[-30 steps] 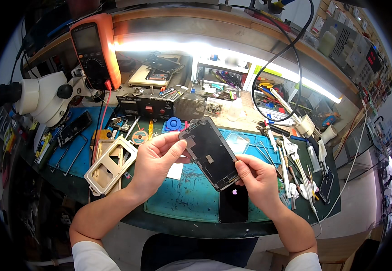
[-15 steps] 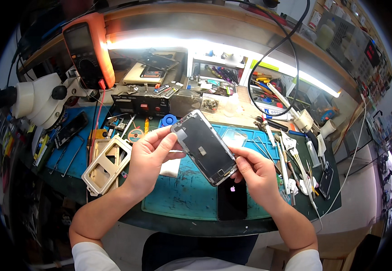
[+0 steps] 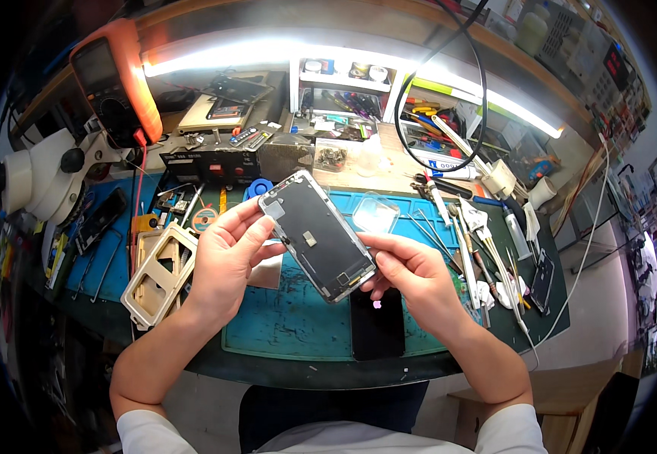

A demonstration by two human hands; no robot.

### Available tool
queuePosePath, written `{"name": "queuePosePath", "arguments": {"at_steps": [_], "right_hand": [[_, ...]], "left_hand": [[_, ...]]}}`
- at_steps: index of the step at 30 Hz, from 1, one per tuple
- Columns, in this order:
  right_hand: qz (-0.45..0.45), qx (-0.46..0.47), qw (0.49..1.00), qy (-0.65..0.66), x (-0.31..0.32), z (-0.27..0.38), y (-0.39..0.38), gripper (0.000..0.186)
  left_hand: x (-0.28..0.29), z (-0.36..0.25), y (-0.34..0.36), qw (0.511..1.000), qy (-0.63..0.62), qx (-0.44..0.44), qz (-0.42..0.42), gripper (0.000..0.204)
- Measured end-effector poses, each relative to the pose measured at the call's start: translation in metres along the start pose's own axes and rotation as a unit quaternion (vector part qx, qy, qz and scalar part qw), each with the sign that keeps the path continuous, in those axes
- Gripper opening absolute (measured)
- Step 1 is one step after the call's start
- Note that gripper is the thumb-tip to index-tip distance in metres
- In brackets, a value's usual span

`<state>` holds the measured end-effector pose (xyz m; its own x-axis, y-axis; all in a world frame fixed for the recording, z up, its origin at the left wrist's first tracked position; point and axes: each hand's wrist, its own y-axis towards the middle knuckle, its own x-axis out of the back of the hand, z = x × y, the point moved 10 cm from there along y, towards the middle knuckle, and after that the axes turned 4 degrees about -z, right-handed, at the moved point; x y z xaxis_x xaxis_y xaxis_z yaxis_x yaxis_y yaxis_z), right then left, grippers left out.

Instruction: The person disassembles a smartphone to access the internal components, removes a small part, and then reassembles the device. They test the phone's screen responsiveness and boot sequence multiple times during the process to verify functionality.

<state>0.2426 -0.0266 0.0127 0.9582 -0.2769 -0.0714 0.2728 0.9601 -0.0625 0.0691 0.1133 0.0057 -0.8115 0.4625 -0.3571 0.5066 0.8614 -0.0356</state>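
Note:
Between my two hands a phone screen (image 3: pixel 321 253) is held tilted above the mat, its dark back with a silvery frame facing me. My left hand (image 3: pixel 225 261) pinches its upper left edge between thumb and fingers. At its lower right edge my right hand (image 3: pixel 415 284) grips it with thumb and fingertips. Under the right hand a black phone (image 3: pixel 377 333) lies on the blue mat (image 3: pixel 290 325), a small light logo lit on its display. A pale square card (image 3: pixel 266 274) lies partly behind my left hand. Beyond the screen sits a small clear plastic box (image 3: pixel 376 214).
On the left are a beige frame-like holder (image 3: pixel 160 276), a white microscope (image 3: pixel 41 170) and an orange multimeter (image 3: pixel 128 83). Tweezers, brushes and a soldering iron (image 3: pixel 479 268) crowd the right side. A black cable loop (image 3: pixel 484 106) hangs overhead. Behind stands a black box-shaped device (image 3: pixel 211 166).
The whole view has shifted, so the bench sits further left and slightly higher in the picture. Both hands keep their hold on the phone screen, at nearly the same tilt.

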Motion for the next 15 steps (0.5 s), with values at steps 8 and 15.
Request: {"name": "queuePosePath", "arguments": {"at_steps": [8, 15], "right_hand": [[-0.006, 0.002, 1.0, -0.007, 0.0009, -0.0015, 0.0003, 0.034], [-0.006, 0.002, 1.0, -0.008, 0.0002, -0.0004, 0.0004, 0.033]], "left_hand": [[-0.0016, -0.002, -0.0006, 1.0, 0.017, -0.002, 0.003, 0.04], [0.0002, -0.0009, 0.0008, 1.0, 0.013, -0.005, 0.005, 0.039]]}}
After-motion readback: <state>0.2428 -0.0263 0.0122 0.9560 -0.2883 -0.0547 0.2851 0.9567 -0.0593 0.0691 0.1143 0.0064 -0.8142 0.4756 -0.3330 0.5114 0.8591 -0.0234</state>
